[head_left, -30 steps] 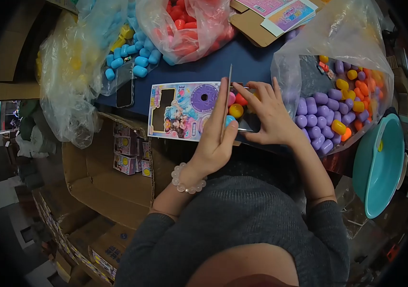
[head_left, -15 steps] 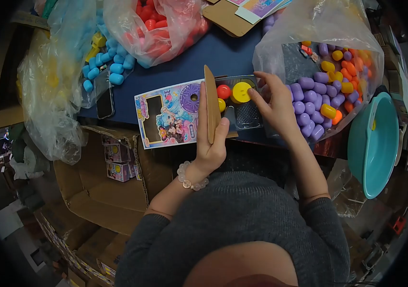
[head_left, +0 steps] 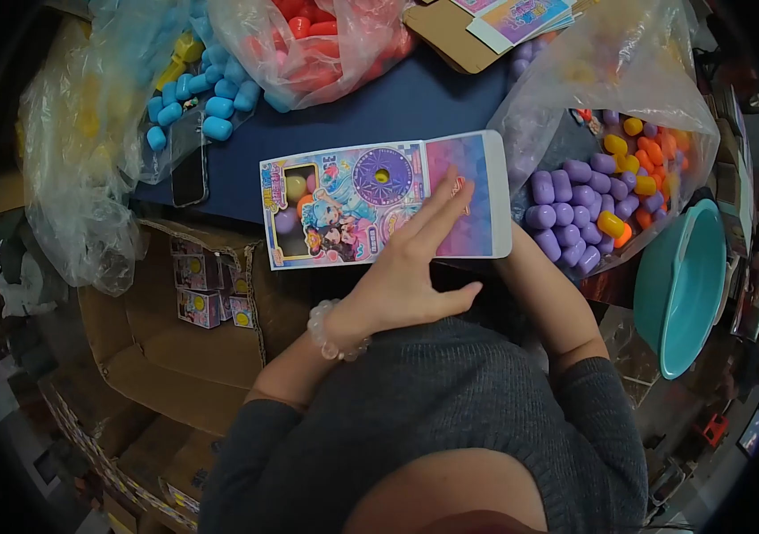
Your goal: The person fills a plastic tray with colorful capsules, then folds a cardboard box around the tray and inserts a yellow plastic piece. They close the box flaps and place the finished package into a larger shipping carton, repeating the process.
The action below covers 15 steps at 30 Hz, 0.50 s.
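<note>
A printed cardboard toy box (head_left: 335,214) lies at the table's front edge, its window showing coloured round pieces. A purple disc with a yellow centre is on its front. At its right end is a purple-pink flap (head_left: 477,169) with a white edge. My left hand (head_left: 406,267) rests across the box front, fingers stretched flat and thumb apart, gripping nothing. My right forearm reaches up to the flap end, where the right hand is hidden behind the box. Purple, yellow and orange plastic capsules (head_left: 575,209) lie in an open bag just right of the box.
Blue capsules (head_left: 218,129) and a phone (head_left: 190,178) lie on the left. A bag of red pieces (head_left: 308,53) and printed cards (head_left: 522,22) are at the back. A large carton (head_left: 175,343) holding small boxes stands below left; a teal basin (head_left: 686,294) stands right.
The brown cardboard flap and clear tray with red and yellow pieces no longer show; pieces now appear in the box window. My left hand now lies flat on the box; my right hand went behind it.
</note>
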{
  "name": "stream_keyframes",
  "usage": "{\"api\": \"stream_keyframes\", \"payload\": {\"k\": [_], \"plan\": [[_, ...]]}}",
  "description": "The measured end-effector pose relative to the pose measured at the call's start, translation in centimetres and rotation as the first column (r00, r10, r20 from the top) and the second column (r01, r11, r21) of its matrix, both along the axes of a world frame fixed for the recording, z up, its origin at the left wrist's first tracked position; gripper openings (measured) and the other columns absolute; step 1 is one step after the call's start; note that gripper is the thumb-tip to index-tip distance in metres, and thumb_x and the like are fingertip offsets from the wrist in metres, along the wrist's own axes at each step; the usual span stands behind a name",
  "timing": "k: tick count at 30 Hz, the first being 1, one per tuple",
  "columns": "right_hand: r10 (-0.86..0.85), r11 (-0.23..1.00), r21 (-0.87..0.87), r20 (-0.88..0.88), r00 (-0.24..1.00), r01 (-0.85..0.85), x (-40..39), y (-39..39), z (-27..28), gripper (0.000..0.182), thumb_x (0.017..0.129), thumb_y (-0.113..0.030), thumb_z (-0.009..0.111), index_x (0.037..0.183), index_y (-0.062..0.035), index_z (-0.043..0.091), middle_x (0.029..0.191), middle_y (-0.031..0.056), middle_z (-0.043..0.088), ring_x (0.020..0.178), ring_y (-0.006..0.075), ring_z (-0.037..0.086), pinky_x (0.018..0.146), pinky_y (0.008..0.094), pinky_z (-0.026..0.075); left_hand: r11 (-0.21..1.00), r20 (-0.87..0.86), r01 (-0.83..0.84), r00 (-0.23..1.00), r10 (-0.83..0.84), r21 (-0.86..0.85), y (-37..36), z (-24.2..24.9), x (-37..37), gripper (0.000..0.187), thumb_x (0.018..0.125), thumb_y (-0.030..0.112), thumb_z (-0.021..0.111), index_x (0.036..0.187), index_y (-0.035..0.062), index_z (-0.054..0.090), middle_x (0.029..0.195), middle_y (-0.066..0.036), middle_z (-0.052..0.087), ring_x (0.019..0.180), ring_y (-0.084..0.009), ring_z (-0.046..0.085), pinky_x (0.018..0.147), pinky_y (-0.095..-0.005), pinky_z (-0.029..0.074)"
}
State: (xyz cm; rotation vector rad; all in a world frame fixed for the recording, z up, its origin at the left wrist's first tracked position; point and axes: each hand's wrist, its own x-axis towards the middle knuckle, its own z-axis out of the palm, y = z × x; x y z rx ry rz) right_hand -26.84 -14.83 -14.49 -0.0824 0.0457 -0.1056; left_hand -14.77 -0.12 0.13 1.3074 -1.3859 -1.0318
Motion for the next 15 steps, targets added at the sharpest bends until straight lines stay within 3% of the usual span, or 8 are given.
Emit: {"api": "stream_keyframes", "payload": {"k": [1, 2, 3, 9, 10, 11, 12, 15], "plan": [[0.028, 0.999, 0.047, -0.033, 0.999, -0.027, 0.5, 0.5, 1.8, 0.051, 0.1, -0.041, 0.045, 0.136, -0.0042, 0.047, 0.126, 0.0143, 0.058, 0.108, 0.0279, 0.061, 0.09, 0.0455, 0.052, 1.0, 0.001, -0.004, 1.0, 0.004, -0.002, 1.2, 0.6, 1.3, 0.103, 0.063, 0.018, 0.083, 0.151, 0.0068, 0.029, 0.158, -0.021, 0.022, 0.147, -0.0336, 0.021, 0.117, -0.0449, 0.018], [0.056, 0.994, 0.096, -0.066, 0.996, -0.05, 1.2, 1.1, 4.4, 0.058, 0.101, -0.046, 0.04, 0.143, -0.0058, 0.041, 0.136, 0.0159, 0.053, 0.118, 0.0313, 0.057, 0.098, 0.0496, 0.049, 0.989, 0.454, -0.131, 0.887, 0.086, 0.068, 2.4, 1.4, 3.1, 0.102, 0.061, 0.018, 0.084, 0.15, 0.0125, 0.034, 0.158, -0.018, 0.024, 0.146, -0.0342, 0.023, 0.117, -0.05, 0.017], [-0.099, 0.979, -0.2, -0.66, 0.745, -0.047, 2.6, 2.1, 10.2, 0.061, 0.101, -0.047, 0.036, 0.146, -0.005, 0.038, 0.138, 0.0188, 0.052, 0.121, 0.0337, 0.056, 0.101, 0.0507, 0.047, 0.96, 0.813, -0.27, 0.574, 0.102, 0.07, 3.3, 1.9, 4.5, 0.101, 0.059, 0.019, 0.086, 0.149, 0.0181, 0.038, 0.157, -0.016, 0.027, 0.145, -0.0347, 0.025, 0.116, -0.0551, 0.016], [-0.074, 0.98, -0.191, -0.627, 0.775, -0.06, 2.9, 1.1, 9.1, 0.057, 0.102, -0.044, 0.037, 0.142, -0.004, 0.043, 0.138, 0.0176, 0.052, 0.12, 0.0332, 0.057, 0.1, 0.0503, 0.048, 0.992, 0.946, -0.125, 0.32, 0.055, -0.015, 3.9, -0.3, 7.1, 0.099, 0.056, 0.024, 0.088, 0.145, 0.0298, 0.044, 0.154, -0.009, 0.035, 0.14, -0.0385, 0.031, 0.111, -0.0572, 0.023], [-0.146, 0.973, -0.231, -0.573, 0.807, 0.012, 3.0, 1.3, 7.9, 0.058, 0.101, -0.045, 0.038, 0.142, -0.0041, 0.044, 0.137, 0.0174, 0.053, 0.12, 0.0325, 0.057, 0.1, 0.0495, 0.047, 0.994, 0.949, -0.103, 0.31, 0.053, -0.022, 3.6, -0.2, 7.2, 0.1, 0.056, 0.025, 0.088, 0.146, 0.0289, 0.043, 0.153, -0.009, 0.036, 0.138, -0.0396, 0.034, 0.109, -0.0556, 0.025], [-0.083, 0.996, -0.048, -0.194, 0.977, 0.075, 2.9, 1.0, 4.7, 0.059, 0.101, -0.046, 0.038, 0.142, -0.0042, 0.043, 0.138, 0.0173, 0.052, 0.122, 0.0321, 0.056, 0.102, 0.0492, 0.046, 0.997, 0.951, -0.078, 0.306, 0.051, -0.028, 3.3, 0.0, 7.3, 0.1, 0.056, 0.025, 0.088, 0.146, 0.0289, 0.043, 0.153, -0.009, 0.036, 0.138, -0.0396, 0.034, 0.109, -0.0556, 0.025], [-0.084, 0.989, 0.136, 0.232, 0.969, 0.054, 2.9, 0.5, 1.5, 0.06, 0.101, -0.047, 0.038, 0.143, -0.0044, 0.042, 0.139, 0.0172, 0.051, 0.123, 0.0317, 0.054, 0.104, 0.049, 0.044, 0.996, 0.947, -0.083, 0.318, 0.043, -0.018, 3.0, 0.2, 7.4, 0.103, 0.054, 0.027, 0.088, 0.146, 0.0263, 0.042, 0.151, -0.009, 0.038, 0.135, -0.0398, 0.036, 0.108, -0.054, 0.026], [-0.224, 0.974, 0.076, 0.405, 0.887, 0.211, 3.7, 0.6, -0.5, 0.06, 0.101, -0.046, 0.038, 0.145, -0.0051, 0.039, 0.145, 0.0164, 0.046, 0.129, 0.0305, 0.049, 0.11, 0.048, 0.038, 0.995, 0.932, -0.1, 0.358, 0.05, -0.015, 2.5, 0.8, 7.0, 0.105, 0.052, 0.031, 0.087, 0.146, 0.0207, 0.042, 0.145, -0.011, 0.042, 0.129, -0.0398, 0.039, 0.106, -0.0518, 0.029]]}}
